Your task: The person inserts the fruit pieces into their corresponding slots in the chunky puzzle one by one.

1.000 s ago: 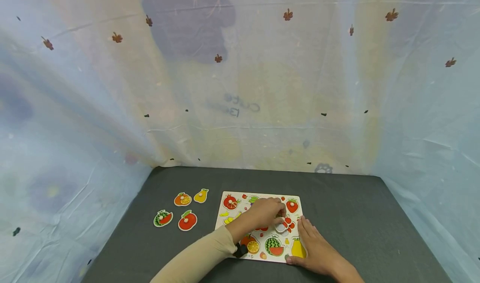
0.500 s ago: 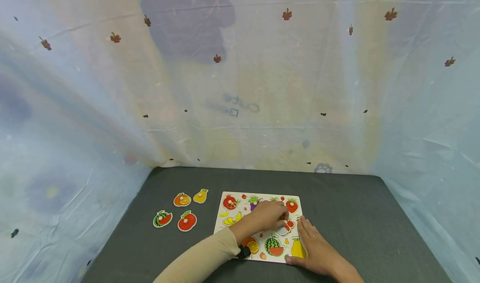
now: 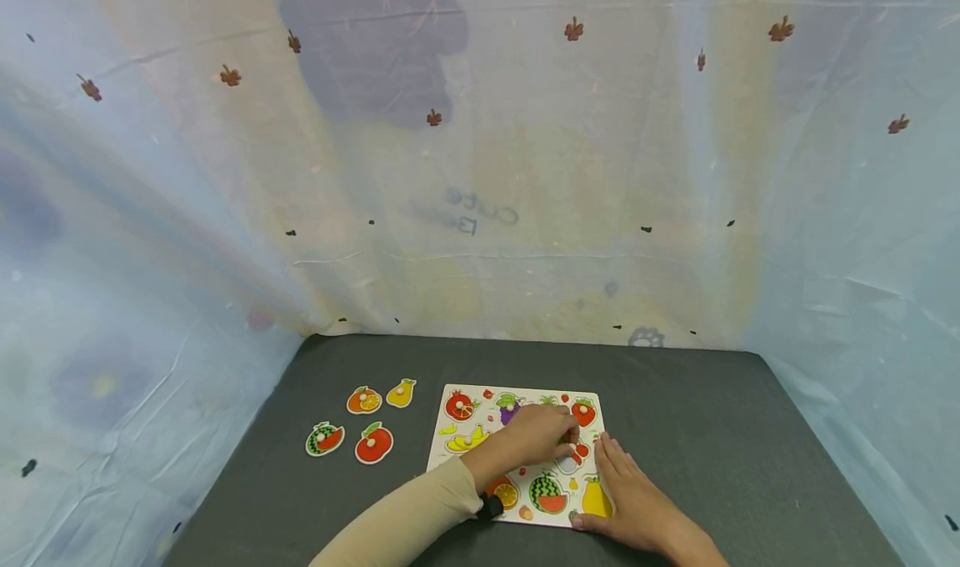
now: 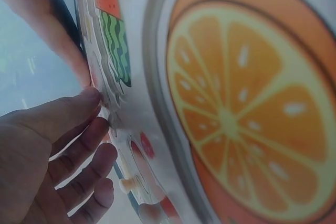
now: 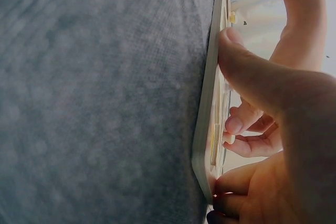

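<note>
A white fruit puzzle board [image 3: 442, 434] lies on the dark table, with printed fruit and several knobbed pieces on it. My left hand [image 3: 534, 434] reaches over its middle and pinches the pale knob [image 5: 229, 138] of a puzzle piece [image 3: 568, 464] by the right edge; red shows there, and the hand covers part of it. In the left wrist view the left thumb and fingers [image 4: 97, 129] meet close over the board. My right hand [image 3: 637, 500] rests at the near right corner, straight fingers along the right edge, its thumb [image 5: 233, 45] on the front edge.
Left of the board lie four-fruit group pieces: an orange piece [image 3: 364, 399], a pear piece [image 3: 401, 393], a watermelon piece [image 3: 326, 439] and a red fruit piece [image 3: 374, 443]. A patterned curtain [image 3: 480, 175] hangs behind and beside the table [image 3: 690, 417].
My left hand has shifted slightly right and down over the board, and the pinched piece has moved a little right with it. The right hand stays at the corner.
</note>
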`<state>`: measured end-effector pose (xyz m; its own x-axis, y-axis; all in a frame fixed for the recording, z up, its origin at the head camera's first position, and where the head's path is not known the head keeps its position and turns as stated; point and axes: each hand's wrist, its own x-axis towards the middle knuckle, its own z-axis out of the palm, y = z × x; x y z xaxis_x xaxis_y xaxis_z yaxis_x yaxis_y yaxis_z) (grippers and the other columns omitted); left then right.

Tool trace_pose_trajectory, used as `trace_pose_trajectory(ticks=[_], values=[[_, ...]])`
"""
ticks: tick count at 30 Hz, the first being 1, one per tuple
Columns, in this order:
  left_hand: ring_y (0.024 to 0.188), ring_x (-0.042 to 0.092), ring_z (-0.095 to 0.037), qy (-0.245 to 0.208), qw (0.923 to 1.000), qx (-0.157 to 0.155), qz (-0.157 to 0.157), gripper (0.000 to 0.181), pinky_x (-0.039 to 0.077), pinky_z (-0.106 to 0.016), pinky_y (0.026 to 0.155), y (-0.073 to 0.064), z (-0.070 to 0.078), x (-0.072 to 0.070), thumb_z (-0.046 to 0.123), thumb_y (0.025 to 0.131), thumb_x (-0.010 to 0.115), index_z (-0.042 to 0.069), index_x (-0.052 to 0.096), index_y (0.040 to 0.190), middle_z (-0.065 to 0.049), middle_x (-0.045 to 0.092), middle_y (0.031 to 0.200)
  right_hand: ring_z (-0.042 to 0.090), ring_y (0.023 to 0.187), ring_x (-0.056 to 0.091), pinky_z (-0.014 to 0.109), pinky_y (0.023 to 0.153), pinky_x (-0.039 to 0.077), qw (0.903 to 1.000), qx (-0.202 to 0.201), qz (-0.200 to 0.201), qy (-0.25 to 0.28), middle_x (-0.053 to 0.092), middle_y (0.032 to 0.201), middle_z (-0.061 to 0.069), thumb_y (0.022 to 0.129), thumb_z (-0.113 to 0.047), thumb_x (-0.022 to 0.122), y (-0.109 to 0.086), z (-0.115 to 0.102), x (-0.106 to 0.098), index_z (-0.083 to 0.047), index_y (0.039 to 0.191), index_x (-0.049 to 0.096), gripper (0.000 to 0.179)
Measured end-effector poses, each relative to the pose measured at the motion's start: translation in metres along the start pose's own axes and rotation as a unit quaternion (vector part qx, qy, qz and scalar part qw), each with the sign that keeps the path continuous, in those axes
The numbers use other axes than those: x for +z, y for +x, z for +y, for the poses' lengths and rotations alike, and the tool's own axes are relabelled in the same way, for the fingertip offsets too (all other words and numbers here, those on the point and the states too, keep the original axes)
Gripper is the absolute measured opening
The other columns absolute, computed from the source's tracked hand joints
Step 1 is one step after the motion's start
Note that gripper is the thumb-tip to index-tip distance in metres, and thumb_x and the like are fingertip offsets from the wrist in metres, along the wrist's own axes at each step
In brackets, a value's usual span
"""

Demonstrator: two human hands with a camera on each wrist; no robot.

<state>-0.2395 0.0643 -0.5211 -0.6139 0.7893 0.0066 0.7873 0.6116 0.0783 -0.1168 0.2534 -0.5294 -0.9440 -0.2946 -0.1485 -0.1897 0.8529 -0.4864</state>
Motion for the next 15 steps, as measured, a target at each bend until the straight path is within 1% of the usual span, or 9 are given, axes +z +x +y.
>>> trace_pose_trajectory(ticks=[4,11,15], values=[[0.075,0.049,-0.001,0.002,1.0,0.0,0.0,0.012,0.042,-0.019,0.067,-0.0001,0.0003,-0.0001,0.04,0.1,0.079,0.031,0.072,0.098,0.015,0.06,0.091,0.049,0.16,0.021,0.066,0.125,0.02,1.0,0.006,-0.004,0.002,0.018,0.174,0.03,0.082,-0.068,0.084,0.0005,-0.0007,0.0,0.011,0.163,0.028,0.126],[0.076,0.049,0.0,-0.027,0.9996,-0.009,-0.003,0.013,0.042,-0.02,0.068,-0.0015,-0.0002,0.0009,0.037,0.099,0.081,0.03,0.07,0.097,0.015,0.059,0.092,0.049,0.161,0.02,0.065,0.126,0.019,0.9998,0.015,-0.011,0.003,0.018,0.175,0.029,0.082,-0.067,0.084,0.0006,-0.0013,-0.0004,0.01,0.164,0.027,0.126],[0.077,0.049,0.0,-0.036,0.9992,-0.014,-0.007,0.013,0.043,-0.02,0.07,-0.0019,-0.0008,0.0018,0.037,0.098,0.081,0.03,0.071,0.099,0.015,0.06,0.093,0.049,0.161,0.02,0.065,0.126,0.019,0.9998,0.014,-0.01,0.004,0.018,0.175,0.029,0.082,-0.067,0.084,0.0004,-0.0012,-0.0005,0.011,0.164,0.028,0.126]])
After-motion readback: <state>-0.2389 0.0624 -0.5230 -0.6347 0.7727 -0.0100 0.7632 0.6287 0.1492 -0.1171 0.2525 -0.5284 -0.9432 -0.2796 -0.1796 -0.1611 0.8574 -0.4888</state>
